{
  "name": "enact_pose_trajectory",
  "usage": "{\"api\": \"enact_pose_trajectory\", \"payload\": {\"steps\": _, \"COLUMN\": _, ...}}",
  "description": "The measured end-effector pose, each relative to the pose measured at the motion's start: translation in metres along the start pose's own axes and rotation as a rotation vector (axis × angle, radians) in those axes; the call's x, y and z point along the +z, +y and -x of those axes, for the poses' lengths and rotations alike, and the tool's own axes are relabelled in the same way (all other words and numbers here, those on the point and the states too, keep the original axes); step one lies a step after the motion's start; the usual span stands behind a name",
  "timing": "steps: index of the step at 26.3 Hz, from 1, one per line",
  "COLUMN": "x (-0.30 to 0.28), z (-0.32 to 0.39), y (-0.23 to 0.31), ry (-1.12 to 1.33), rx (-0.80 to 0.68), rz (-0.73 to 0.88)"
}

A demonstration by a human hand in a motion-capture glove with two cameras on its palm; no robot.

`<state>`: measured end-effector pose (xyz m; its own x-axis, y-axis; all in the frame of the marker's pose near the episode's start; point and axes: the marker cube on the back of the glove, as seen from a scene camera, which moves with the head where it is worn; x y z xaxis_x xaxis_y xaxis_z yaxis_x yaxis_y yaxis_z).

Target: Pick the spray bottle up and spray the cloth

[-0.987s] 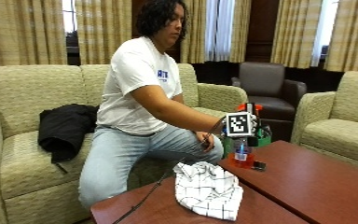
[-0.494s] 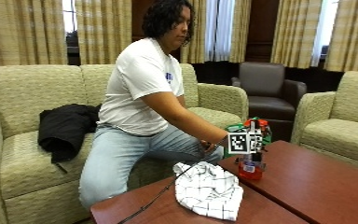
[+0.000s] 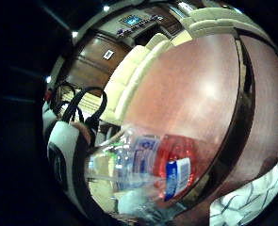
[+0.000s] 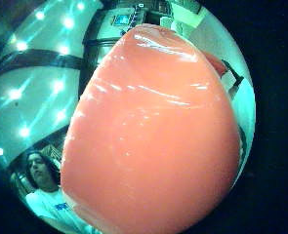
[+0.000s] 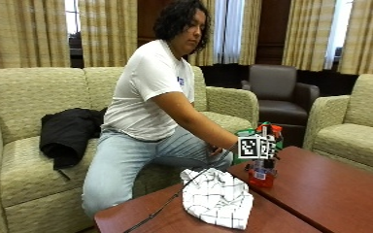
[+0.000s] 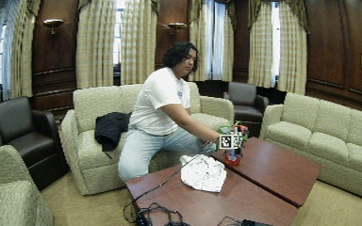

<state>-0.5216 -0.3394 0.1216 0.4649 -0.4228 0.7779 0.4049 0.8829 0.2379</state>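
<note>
In the outside view a clear spray bottle (image 5: pixel 262 177) with red liquid in its lower part stands upright at the dark wooden table's (image 5: pixel 342 194) far edge. My gloved right hand (image 5: pixel 269 158) grips its neck from above. Whether the base touches the wood I cannot tell. A white checked cloth (image 5: pixel 215 196) lies crumpled on the table just beside the bottle, nearer the camera. The little finger side palm view has the bottle (image 3: pixel 148 162) close against the palm, with the cloth (image 3: pixel 251 202) at the rim. The bottle's orange spray head (image 4: pixel 153 131) fills the thumb side view.
A green packet (image 5: pixel 248 132) sits behind the bottle. A thin cable (image 5: pixel 167 204) runs over the table's near left corner, and more cables (image 6: pixel 162 214) lie at its front end. Sofas surround the table, and a black jacket (image 5: pixel 67 133) lies on the couch.
My hand and the bottle have come down and a little toward the cloth since a second ago. Over the last half second they have hardly moved.
</note>
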Motion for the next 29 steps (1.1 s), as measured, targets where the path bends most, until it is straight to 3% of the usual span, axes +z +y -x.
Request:
{"api": "enact_pose_trajectory", "payload": {"steps": 7, "x": 0.004, "z": -0.003, "y": -0.021, "ry": 0.030, "rx": -0.003, "rz": -0.176}}
{"api": "enact_pose_trajectory", "payload": {"steps": 16, "x": 0.006, "z": -0.006, "y": -0.019, "ry": 0.035, "rx": 0.034, "rz": -0.154}}
{"api": "enact_pose_trajectory", "payload": {"steps": 22, "x": 0.009, "z": -0.007, "y": -0.006, "ry": 0.073, "rx": 0.129, "rz": -0.040}}
{"api": "enact_pose_trajectory", "payload": {"steps": 27, "x": 0.008, "z": -0.009, "y": 0.027, "ry": 0.125, "rx": 0.184, "rz": 0.196}}
{"api": "enact_pose_trajectory", "payload": {"steps": 29, "x": 0.007, "z": -0.013, "y": 0.026, "ry": 0.155, "rx": 0.192, "rz": 0.188}}
